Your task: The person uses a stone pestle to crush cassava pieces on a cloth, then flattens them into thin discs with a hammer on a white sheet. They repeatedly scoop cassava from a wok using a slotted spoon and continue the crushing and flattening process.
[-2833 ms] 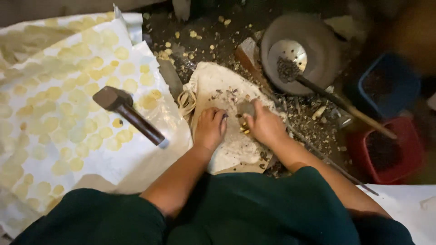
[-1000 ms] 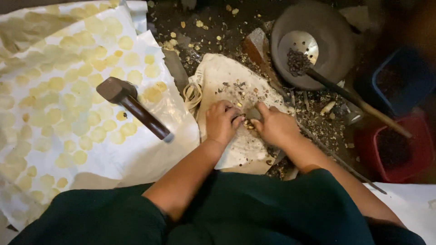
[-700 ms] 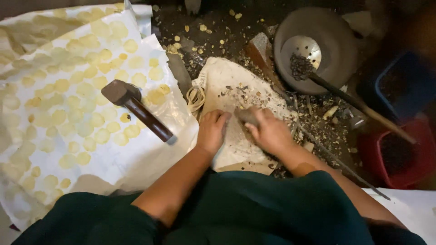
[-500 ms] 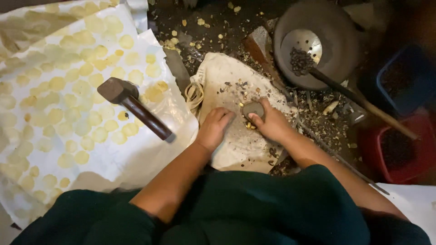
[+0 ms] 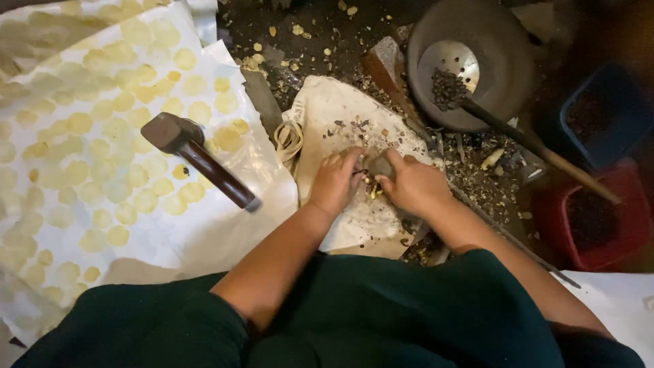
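Cream cloth (image 5: 334,109) on the floor carried the work. My right hand (image 5: 415,187) had its grip closed around a grey stone (image 5: 379,165), pressed down near the middle of the cloth. My left hand (image 5: 334,182) had its fingertips on the yellow bits (image 5: 371,191) beside the stone; couldn't tell whether that grip pinched anything. Judged step: crushing and picking over shells. Another strike would need the left fingers clear of the stone. Versus half a second earlier: the stone sat lower and was more covered by my hand, and the left fingers were closer in. Hammer (image 5: 197,157) on the spotted sheet (image 5: 102,136) was unmoved, well apart at the floor's left side.
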